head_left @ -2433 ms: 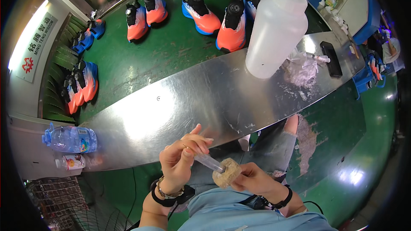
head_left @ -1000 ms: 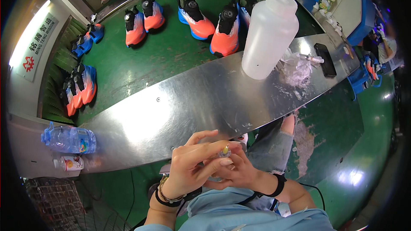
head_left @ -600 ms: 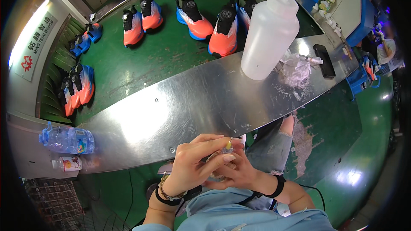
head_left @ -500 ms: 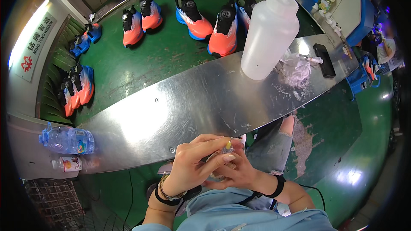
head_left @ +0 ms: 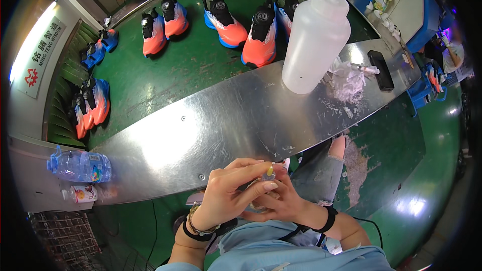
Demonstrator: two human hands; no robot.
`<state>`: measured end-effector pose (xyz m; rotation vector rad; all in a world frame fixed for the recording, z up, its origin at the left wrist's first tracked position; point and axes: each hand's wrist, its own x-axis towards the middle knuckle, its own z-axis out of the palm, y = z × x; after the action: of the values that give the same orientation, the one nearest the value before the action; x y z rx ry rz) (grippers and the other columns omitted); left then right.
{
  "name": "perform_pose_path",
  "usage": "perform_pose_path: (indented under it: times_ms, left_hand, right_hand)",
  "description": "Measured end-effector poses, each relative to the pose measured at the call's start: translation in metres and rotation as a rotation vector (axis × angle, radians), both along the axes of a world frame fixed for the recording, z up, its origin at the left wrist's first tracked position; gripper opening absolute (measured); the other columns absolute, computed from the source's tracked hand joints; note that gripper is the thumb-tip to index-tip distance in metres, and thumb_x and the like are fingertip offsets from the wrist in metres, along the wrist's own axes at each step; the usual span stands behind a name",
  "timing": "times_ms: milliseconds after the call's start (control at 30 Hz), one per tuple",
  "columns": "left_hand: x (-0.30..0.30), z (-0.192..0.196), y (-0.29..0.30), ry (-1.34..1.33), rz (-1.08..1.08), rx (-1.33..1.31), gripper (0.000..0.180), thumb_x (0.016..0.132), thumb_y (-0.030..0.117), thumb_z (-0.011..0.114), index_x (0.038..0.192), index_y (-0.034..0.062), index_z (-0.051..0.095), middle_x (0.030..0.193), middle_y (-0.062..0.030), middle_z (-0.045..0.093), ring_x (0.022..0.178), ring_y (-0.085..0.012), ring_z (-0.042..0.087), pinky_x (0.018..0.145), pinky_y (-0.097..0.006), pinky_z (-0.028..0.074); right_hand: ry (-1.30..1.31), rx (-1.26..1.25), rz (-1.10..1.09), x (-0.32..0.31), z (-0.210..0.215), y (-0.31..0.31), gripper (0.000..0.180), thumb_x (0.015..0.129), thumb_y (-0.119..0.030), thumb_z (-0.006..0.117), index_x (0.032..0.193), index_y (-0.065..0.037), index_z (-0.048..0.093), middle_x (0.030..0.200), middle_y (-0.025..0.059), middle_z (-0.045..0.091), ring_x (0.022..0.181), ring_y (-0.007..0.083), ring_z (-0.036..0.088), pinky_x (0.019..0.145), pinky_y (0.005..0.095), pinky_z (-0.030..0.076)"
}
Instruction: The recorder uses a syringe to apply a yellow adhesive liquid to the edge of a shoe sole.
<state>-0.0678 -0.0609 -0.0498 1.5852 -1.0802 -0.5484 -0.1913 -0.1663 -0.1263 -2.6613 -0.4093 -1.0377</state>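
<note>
My left hand (head_left: 232,194) is curled over a small clear tube with a yellowish tip (head_left: 270,170), pinching it between thumb and fingers. Under it, my right hand (head_left: 282,205) cups a small beige lump that is mostly hidden by the left hand's fingers. Both hands are pressed together close to my chest, just in front of the near edge of the long steel table (head_left: 211,130). I wear dark bands on both wrists.
A tall white plastic bottle (head_left: 315,40) stands on the table's far right, beside crumpled clear plastic (head_left: 346,79) and a black phone (head_left: 381,70). Several orange and blue shoes (head_left: 226,20) ride the green belt behind. A water bottle (head_left: 78,165) lies at the left.
Since 2.4 s ago my left hand has closed over the right hand and the beige lump, covering it. In the last second the hands barely moved.
</note>
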Motion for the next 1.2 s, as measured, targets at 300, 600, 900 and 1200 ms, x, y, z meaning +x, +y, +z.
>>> perform_pose_path:
  times_ms: [300,600,900,1200]
  left_hand:
    - [0.002,0.04,-0.006,0.408,-0.057,-0.476,0.046,0.084,0.016,0.054,0.123,-0.0053,0.042,0.117,-0.0224,0.053,0.11,-0.031,0.051,0.089,-0.046,0.041]
    - [0.0,0.071,-0.022,0.683,-0.717,-0.637,0.048,0.089,0.028,0.052,0.124,-0.0018,0.04,0.109,-0.0228,0.055,0.097,-0.0391,0.056,0.078,-0.054,0.046]
    - [-0.012,0.055,-0.017,0.71,-0.542,-0.604,0.049,0.089,0.029,0.051,0.125,-0.0031,0.039,0.108,-0.022,0.057,0.096,-0.0375,0.057,0.081,-0.051,0.046]
    - [-0.023,0.047,-0.014,0.712,-0.412,-0.54,0.051,0.088,0.029,0.051,0.125,-0.0044,0.039,0.106,-0.0212,0.058,0.095,-0.0358,0.058,0.083,-0.048,0.045]
  right_hand:
    - [0.024,0.213,-0.124,-0.019,-0.009,-0.017,0.055,0.063,-0.007,0.07,0.109,-0.036,0.057,0.113,0.0011,0.042,0.103,0.0258,0.044,0.081,0.0387,0.043]
    - [0.068,0.236,-0.25,-0.027,-0.003,-0.029,0.051,0.065,-0.004,0.07,0.106,-0.032,0.058,0.119,0.0047,0.038,0.107,0.0307,0.038,0.083,0.0366,0.04]
    - [0.074,0.199,-0.26,-0.019,-0.002,-0.029,0.05,0.065,-0.005,0.07,0.105,-0.033,0.059,0.12,0.0048,0.038,0.107,0.031,0.038,0.084,0.0378,0.041]
    - [-0.019,0.201,-0.379,-0.01,0.002,-0.044,0.048,0.062,-0.006,0.072,0.102,-0.027,0.059,0.122,0.0076,0.036,0.111,0.0339,0.036,0.09,0.0413,0.035]
